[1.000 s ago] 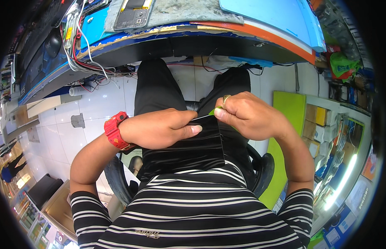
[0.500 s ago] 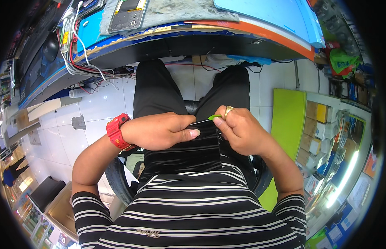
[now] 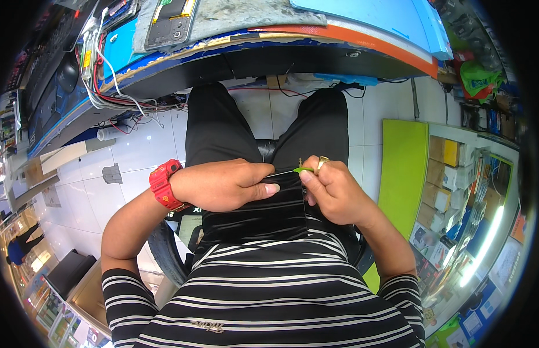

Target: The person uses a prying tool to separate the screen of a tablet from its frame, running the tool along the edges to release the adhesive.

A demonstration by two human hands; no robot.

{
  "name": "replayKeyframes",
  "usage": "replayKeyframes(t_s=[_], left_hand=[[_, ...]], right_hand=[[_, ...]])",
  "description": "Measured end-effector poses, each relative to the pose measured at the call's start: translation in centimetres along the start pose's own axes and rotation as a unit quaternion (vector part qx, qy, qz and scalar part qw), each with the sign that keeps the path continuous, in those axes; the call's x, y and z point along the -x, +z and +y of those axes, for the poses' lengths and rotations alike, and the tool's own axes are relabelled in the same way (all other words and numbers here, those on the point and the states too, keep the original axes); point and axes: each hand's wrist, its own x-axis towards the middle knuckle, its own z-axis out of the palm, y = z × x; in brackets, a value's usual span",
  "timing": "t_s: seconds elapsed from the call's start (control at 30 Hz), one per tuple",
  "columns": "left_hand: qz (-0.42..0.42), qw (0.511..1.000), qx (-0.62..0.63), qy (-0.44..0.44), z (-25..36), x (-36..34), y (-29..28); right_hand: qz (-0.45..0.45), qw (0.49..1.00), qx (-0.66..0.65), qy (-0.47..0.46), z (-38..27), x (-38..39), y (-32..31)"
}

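My left hand [image 3: 226, 184], with a red watch [image 3: 165, 184] at its wrist, is closed on the upper left of a flat, glossy black panel [image 3: 258, 223] lying across my lap, thumb over its face. My right hand [image 3: 333, 191], wearing a gold ring, pinches a small bright green pointed piece [image 3: 302, 170] at the panel's upper right corner. The right fingertips are partly hidden behind that piece and the panel's edge. The panel's underside is out of sight.
The bench edge [image 3: 350, 40] runs ahead, bearing an opened phone [image 3: 168, 29], a blue mat [image 3: 368, 14] and cables [image 3: 98, 69]. My legs are under it, a chair [image 3: 171, 255] around me. A green board [image 3: 397, 185] and lit display case [image 3: 449, 232] stand right; a person [image 3: 17, 249] is far left.
My right hand has moved down toward my body, with the green piece shifting the same way. My left hand has lowered slightly, still gripping the black panel.
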Motion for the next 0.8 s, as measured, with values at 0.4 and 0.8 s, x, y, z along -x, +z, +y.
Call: replayKeyframes(t_s=[0.4,0.8], left_hand=[[-0.010,1.000,-0.016,-0.003,0.1,-0.2,0.0],[0.012,1.000,0.015,-0.007,0.6,0.1,-0.9]], right_hand=[[-0.005,0.998,-0.046,0.030,0.3,0.8,0.3],[0.014,0.996,0.086,0.015,-1.9,-0.3,-0.7]])
